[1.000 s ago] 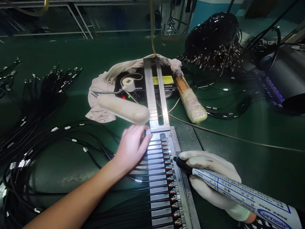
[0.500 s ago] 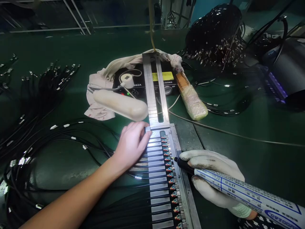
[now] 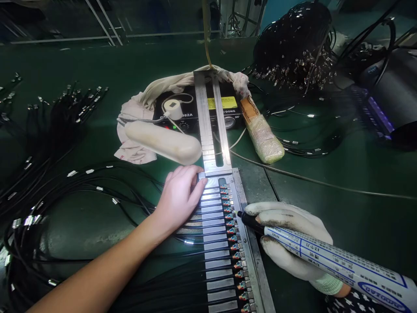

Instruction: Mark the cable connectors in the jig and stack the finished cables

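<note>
A metal fixture (image 3: pixel 216 261) runs down the middle, with several black cables lying across it and their small connectors (image 3: pixel 232 230) lined up along its right side. My bare left hand (image 3: pixel 182 195) rests at the fixture's upper left corner, fingers bent round the end of a small metal block (image 3: pixel 202 175). In its white glove, my right hand (image 3: pixel 293 243) is closed around a large white tube (image 3: pixel 339 263) with blue print and a black nozzle. The nozzle tip is beside the upper connectors, just right of them.
Behind the fixture sit a black box (image 3: pixel 192 114), a white rounded bar (image 3: pixel 164 141) and a film-wrapped block (image 3: pixel 265 139). Cable bundles lie at the left (image 3: pixel 68 113) and back right (image 3: pixel 293 43). A dark cylindrical device (image 3: pixel 397 91) stands far right.
The tube in my right hand has shifted slightly up and left, its tip now a little higher along the connectors. My left hand stays on the fixture's corner.
</note>
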Action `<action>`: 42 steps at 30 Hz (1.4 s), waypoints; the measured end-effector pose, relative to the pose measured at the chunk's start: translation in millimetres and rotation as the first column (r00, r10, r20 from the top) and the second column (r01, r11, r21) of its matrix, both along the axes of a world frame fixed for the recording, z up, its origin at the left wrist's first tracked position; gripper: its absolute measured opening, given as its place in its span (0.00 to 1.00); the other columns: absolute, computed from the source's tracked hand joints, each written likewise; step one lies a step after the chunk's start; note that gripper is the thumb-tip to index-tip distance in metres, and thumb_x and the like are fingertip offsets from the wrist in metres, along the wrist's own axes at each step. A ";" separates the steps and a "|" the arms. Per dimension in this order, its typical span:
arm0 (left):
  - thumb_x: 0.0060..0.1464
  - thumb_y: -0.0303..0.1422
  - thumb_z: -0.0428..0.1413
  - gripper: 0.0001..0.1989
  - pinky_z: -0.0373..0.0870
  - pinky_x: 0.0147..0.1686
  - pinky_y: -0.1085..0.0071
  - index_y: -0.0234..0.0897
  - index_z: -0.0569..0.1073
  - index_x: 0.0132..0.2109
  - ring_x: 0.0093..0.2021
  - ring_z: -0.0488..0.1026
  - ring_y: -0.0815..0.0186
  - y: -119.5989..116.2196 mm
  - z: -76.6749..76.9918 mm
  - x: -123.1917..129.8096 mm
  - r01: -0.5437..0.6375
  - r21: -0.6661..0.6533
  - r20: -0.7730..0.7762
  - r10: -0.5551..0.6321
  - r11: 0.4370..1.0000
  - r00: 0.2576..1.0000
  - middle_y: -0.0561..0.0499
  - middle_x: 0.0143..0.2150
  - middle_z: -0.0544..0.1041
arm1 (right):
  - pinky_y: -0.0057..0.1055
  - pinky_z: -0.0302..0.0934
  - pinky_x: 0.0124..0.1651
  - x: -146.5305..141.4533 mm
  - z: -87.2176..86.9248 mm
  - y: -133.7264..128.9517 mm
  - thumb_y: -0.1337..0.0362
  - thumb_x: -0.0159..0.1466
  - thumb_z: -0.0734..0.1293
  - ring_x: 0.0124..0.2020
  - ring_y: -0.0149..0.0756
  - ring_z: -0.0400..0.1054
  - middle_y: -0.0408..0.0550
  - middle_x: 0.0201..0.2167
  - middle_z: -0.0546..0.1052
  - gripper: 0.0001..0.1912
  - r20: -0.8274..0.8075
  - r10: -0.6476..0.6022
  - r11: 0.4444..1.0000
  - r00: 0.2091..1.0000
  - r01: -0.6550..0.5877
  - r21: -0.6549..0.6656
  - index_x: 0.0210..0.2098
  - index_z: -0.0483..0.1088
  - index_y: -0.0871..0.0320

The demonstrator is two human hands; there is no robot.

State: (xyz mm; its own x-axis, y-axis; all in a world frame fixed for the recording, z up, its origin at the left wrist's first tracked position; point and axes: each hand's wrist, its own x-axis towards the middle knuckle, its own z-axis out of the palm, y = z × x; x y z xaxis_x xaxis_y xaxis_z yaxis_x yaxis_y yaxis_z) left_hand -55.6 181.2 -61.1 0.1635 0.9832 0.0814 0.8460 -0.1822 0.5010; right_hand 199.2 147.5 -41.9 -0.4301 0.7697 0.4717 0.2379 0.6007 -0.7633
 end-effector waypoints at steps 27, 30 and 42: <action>0.63 0.37 0.48 0.09 0.59 0.36 0.65 0.39 0.69 0.43 0.35 0.65 0.61 -0.9 -0.5 -0.4 0.002 0.008 -0.002 -0.002 1.000 1.000 0.52 0.31 0.68 | 0.40 0.74 0.46 8.8 0.3 -16.9 0.72 0.57 0.69 0.45 0.46 0.75 0.53 0.46 0.78 0.17 0.015 0.020 1.000 1.000 -0.020 -0.006 0.46 0.71 0.57; 0.63 0.38 0.48 0.09 0.59 0.36 0.65 0.39 0.69 0.42 0.35 0.65 0.61 -0.8 -0.9 -0.9 0.004 0.010 0.000 -0.004 1.000 1.000 0.52 0.31 0.68 | 0.39 0.74 0.46 5.7 -1.4 -13.9 0.72 0.57 0.68 0.45 0.45 0.76 0.52 0.45 0.79 0.17 0.026 0.010 1.000 1.000 -0.010 -0.008 0.46 0.71 0.56; 0.64 0.38 0.49 0.09 0.59 0.36 0.65 0.39 0.69 0.43 0.34 0.65 0.61 0.5 -1.5 -1.2 0.006 0.011 0.003 -0.006 1.000 1.000 0.53 0.31 0.68 | 0.38 0.74 0.45 4.6 1.0 -12.9 0.73 0.56 0.68 0.44 0.45 0.76 0.52 0.45 0.79 0.17 0.017 0.009 0.999 1.000 -0.008 -0.031 0.45 0.71 0.56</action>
